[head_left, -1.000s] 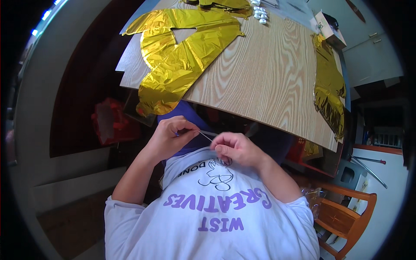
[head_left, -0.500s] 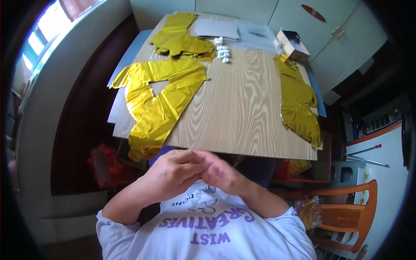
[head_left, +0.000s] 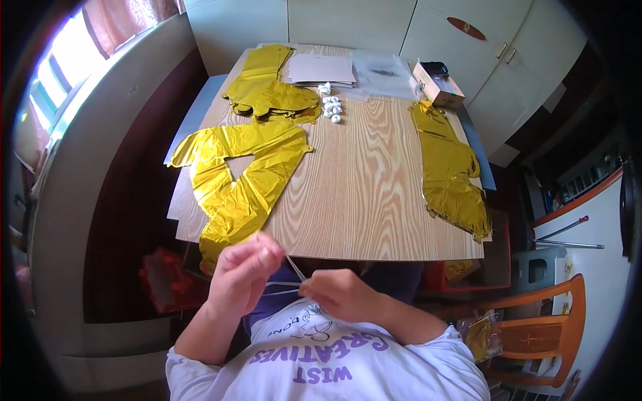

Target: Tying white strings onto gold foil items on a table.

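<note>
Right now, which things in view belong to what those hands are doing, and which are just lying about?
In use:
- thin white strands, stretched between the left hand and right hand

Seemingly just lying about, as neither hand holds them:
- gold foil shape with a hole
- gold foil at the table's right
- small white bundles
- open box

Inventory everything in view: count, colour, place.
wood-grain table: 1, beige, centre
flat holed foil shape: 1, gold, table left
layered foil pile: 1, gold, upper left
long foil piece: 1+, gold, table right
small lumpy bundles: several, white, upper middle
paper stack: 1, whitish, upper middle
plastic sheet: 1, translucent, upper middle
open box: 1, tan, upper right
wooden chair: 1, brown, lower right
wall cabinets: several, white, top
thin strands: unclear, white, lower middle
left hand: 1, holding strands
right hand: 1, holding strands
</note>
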A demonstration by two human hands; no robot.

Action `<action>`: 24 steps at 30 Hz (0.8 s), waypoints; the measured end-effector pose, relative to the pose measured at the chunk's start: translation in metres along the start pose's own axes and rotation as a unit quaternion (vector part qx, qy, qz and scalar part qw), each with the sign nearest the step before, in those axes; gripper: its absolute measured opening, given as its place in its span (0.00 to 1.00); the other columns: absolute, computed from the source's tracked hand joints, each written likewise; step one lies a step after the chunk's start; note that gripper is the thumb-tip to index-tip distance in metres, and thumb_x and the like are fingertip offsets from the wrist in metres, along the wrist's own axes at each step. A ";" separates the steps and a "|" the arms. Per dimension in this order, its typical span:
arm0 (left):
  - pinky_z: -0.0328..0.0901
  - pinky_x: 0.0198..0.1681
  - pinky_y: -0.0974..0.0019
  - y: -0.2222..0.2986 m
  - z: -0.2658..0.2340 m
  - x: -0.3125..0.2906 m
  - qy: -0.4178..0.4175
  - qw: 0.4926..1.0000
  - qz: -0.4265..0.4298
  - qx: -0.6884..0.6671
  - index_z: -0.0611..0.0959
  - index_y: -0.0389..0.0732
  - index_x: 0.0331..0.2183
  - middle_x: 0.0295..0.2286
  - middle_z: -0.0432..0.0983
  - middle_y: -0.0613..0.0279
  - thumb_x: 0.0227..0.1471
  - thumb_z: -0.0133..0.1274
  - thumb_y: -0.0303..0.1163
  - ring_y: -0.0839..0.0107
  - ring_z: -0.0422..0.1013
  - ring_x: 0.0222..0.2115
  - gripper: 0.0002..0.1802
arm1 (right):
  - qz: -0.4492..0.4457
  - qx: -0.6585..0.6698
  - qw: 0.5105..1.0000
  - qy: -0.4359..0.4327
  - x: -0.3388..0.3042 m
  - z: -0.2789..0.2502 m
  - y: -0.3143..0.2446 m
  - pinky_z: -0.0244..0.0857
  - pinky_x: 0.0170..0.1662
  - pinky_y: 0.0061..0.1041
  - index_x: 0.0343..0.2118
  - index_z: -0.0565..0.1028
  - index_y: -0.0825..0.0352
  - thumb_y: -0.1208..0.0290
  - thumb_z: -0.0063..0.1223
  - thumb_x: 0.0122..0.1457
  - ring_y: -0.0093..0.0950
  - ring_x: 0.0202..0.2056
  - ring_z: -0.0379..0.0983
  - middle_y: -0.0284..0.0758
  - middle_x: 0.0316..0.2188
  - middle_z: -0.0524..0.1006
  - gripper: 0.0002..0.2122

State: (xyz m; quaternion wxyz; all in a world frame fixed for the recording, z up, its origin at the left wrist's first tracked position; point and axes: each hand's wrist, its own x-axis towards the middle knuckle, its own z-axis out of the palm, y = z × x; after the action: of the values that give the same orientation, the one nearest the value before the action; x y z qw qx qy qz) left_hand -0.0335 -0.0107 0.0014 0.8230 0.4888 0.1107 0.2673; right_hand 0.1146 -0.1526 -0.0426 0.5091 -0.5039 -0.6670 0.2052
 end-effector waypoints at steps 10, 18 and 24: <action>0.61 0.30 0.66 -0.024 0.002 -0.001 -0.295 0.860 0.195 0.368 0.85 0.40 0.32 0.24 0.71 0.62 0.44 0.58 0.20 0.67 0.68 0.26 0.09 | 0.002 -0.148 0.989 0.025 0.041 -0.066 -0.018 0.67 0.27 0.31 0.27 0.71 0.65 0.73 0.52 0.55 0.35 0.23 0.72 0.35 0.20 0.71 0.04; 0.62 0.26 0.66 -0.021 -0.024 0.022 -0.046 0.744 0.323 0.583 0.84 0.41 0.31 0.24 0.72 0.61 0.41 0.58 0.18 0.65 0.68 0.21 0.11 | -0.054 -0.035 0.992 -0.105 0.025 -0.038 -0.035 0.67 0.29 0.33 0.26 0.71 0.65 0.73 0.52 0.54 0.36 0.24 0.72 0.36 0.22 0.72 0.04; 0.61 0.27 0.67 -0.016 -0.001 0.004 -0.231 0.929 0.204 0.206 0.84 0.39 0.34 0.25 0.72 0.62 0.48 0.56 0.20 0.71 0.68 0.24 0.09 | 0.041 -0.106 0.993 -0.032 0.041 -0.052 0.004 0.67 0.29 0.33 0.28 0.72 0.65 0.72 0.51 0.56 0.40 0.25 0.72 0.39 0.21 0.72 0.04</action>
State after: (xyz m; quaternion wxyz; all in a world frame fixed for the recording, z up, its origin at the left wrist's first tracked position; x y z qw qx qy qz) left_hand -0.0254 -0.0139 -0.0122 0.6344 0.7080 -0.1324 0.2804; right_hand 0.1635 -0.1275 -0.0056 0.4228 -0.5746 -0.6797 0.1701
